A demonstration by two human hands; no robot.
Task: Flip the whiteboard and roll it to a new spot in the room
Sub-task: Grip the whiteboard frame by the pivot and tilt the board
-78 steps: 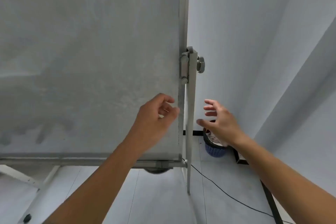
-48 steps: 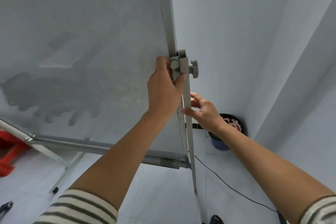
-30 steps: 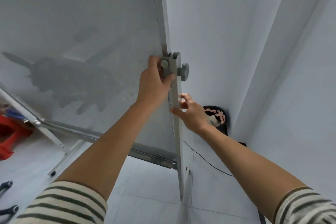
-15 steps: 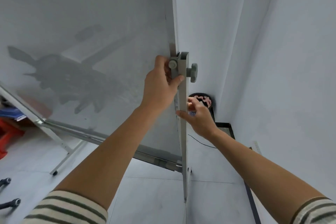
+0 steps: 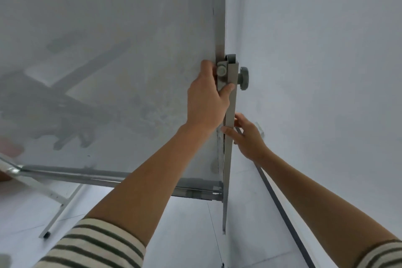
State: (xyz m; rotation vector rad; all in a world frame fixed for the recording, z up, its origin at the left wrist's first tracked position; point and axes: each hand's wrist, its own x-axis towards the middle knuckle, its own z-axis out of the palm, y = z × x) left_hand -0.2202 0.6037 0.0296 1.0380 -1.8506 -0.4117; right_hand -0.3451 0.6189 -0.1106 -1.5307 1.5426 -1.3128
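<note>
On whiteboard upright: both hands

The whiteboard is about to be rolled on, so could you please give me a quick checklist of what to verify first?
1. Left hand gripping the stand post at the pivot: ok.
2. Right hand on the post lower down: ok.
3. Locking knob tight: cannot tell.
4. Whiteboard upright in its frame: ok.
5. Clearance to the wall on the right: not ok, very close.
6. Wheels free: cannot tell.
</note>
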